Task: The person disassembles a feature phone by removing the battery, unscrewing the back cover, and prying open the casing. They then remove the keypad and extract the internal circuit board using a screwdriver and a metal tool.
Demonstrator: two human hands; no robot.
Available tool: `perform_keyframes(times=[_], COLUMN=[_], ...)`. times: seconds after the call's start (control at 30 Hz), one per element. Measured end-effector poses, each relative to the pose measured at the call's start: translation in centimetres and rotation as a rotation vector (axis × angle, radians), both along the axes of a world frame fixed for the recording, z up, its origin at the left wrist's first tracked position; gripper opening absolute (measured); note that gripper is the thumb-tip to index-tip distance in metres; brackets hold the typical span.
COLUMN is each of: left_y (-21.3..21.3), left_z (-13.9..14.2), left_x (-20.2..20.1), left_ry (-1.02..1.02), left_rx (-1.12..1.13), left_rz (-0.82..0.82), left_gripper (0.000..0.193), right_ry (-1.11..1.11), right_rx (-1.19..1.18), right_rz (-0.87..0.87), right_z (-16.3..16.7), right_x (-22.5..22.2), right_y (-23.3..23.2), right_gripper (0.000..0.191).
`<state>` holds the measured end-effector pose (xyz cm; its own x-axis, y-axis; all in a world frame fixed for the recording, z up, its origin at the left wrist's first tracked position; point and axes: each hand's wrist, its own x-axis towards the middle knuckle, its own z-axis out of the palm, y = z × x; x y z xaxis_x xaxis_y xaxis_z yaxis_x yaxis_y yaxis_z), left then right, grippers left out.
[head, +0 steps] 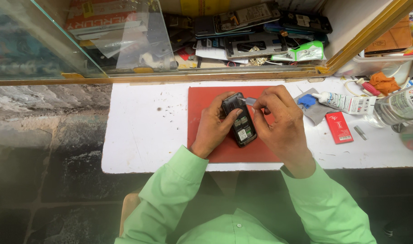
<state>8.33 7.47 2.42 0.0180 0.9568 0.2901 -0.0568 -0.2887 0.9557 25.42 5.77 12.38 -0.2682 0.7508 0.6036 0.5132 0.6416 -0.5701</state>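
A small black phone [241,122] with its back cover off lies over a red mat [202,101] on a white table [143,131]. My left hand [212,129] grips the phone along its left side. My right hand [281,122] pinches a small grey tool [249,100] whose tip touches the phone's upper end. Both sleeves are light green.
To the right lie a grey cloth with a blue piece [307,101], a white glue tube [344,102], a red flat battery [339,127], a clear bottle [403,106] and an orange rag [383,82]. Behind, a glass case [125,40] holds several phone parts.
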Motion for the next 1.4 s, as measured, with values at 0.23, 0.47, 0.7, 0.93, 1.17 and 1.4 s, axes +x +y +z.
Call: perform_keyframes(times=[0.23,0.47,0.7,0.93,1.17,1.4], left_y=[-0.2,-0.2,-0.3,-0.4,-0.5,-0.5], left_z=[-0.1,-0.4,-0.2,0.1,0.4,0.5], left_x=[-0.1,-0.2,-0.2,-0.2,-0.2,-0.2], left_ry=[0.020,-0.025,0.058,0.093,0.117,0.112], left_rx=[0.028,0.025,0.045,0.083,0.072,0.069], left_rz=[0.012,-0.011,0.032,0.033,0.046,0.038], left_gripper=[0.047,0.048,0.048,0.048,0.048,0.048], right_ry=[-0.093,0.026,-0.058,-0.068,-0.082,-0.057], right_rx=[0.017,0.041,-0.096,-0.134,-0.051,-0.115], right_rz=[-0.148,0.038,-0.175,-0.136,-0.112,-0.107], right_z=[-0.3,-0.3,1.0,2.3,1.7,1.5], right_x=[-0.7,-0.7,-1.1,-0.3,-0.2,0.1], right_y=[0.3,0.8,0.6,-0.2,0.1,-0.5], right_gripper=[0.020,0.015,0.015,0.037,0.024,0.037])
